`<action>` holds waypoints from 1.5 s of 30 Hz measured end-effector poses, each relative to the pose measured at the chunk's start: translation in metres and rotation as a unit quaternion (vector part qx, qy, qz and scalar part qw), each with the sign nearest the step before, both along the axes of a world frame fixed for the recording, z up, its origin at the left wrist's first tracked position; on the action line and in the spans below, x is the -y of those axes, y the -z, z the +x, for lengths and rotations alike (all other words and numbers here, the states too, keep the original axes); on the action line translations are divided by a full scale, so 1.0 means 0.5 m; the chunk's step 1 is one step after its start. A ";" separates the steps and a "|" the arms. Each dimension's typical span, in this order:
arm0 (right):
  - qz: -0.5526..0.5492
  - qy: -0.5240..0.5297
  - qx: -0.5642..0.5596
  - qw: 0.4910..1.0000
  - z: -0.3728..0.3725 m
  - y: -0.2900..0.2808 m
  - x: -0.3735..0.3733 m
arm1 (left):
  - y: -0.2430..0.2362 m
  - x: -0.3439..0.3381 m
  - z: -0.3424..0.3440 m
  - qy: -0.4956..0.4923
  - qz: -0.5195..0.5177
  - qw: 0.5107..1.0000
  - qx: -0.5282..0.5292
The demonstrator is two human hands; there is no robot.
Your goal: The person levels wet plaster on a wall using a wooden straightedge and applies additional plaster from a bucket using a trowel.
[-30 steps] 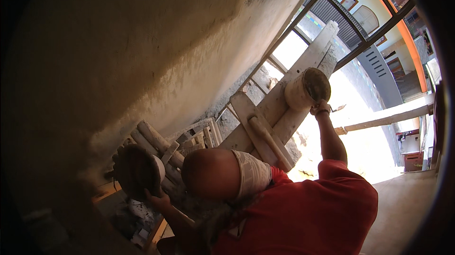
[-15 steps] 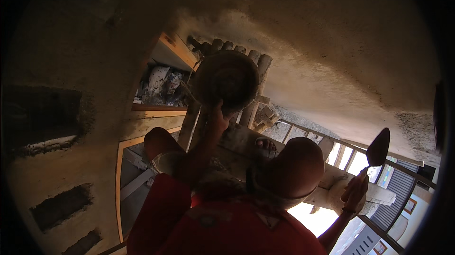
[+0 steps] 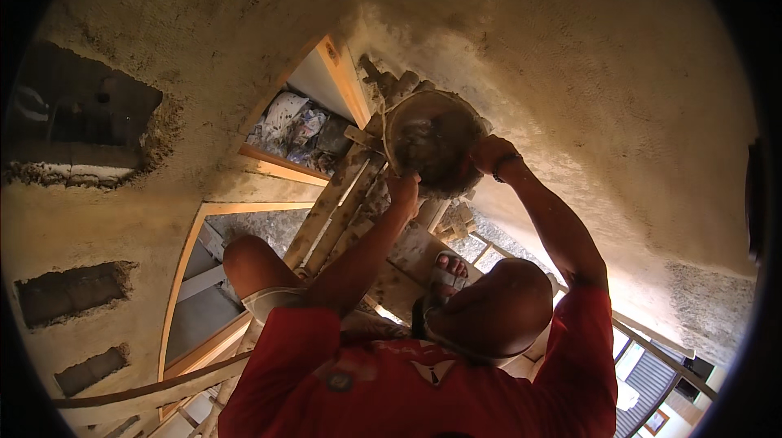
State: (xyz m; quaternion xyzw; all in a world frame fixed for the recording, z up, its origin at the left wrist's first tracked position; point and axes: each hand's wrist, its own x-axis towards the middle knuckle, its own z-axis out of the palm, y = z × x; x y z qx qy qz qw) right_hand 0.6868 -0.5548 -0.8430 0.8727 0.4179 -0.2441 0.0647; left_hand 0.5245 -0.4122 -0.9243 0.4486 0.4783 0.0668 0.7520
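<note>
While the left hand (image 3: 402, 190) clamps the near rim of the bowl (image 3: 393, 145), above wooden poles (image 3: 327, 206), it should hold steady; whether the right hand (image 3: 494, 155), at the bowl's right side, grips anything, one cannot tell.

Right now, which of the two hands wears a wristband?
The right hand, at the right rim of the bowl, wears a dark wristband; the left hand shows none.

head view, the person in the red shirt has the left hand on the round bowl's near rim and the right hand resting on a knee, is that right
Not quite: the right hand's place is wrong. The head view shows the right hand at the right side of the round bowl. The left hand is on its near rim, and the shirt is red.
</note>
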 end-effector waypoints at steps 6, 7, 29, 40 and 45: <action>0.019 -0.015 -0.169 0.985 -0.019 0.042 -0.004 | -0.042 0.017 0.003 -0.012 0.029 0.997 -0.069; 0.012 0.053 -0.224 0.973 -0.029 0.006 -0.013 | -0.026 0.014 -0.003 -0.010 0.048 0.998 -0.030; 0.025 -0.198 0.038 0.979 -0.036 0.021 0.004 | 0.052 0.006 0.026 0.045 0.147 0.987 0.053; -0.007 -0.038 0.125 0.991 0.018 -0.060 -0.005 | -0.007 0.005 0.030 0.070 0.128 0.988 0.049; -0.044 -0.047 0.093 0.994 -0.007 0.007 0.008 | -0.027 0.012 0.040 0.020 0.125 0.986 0.109</action>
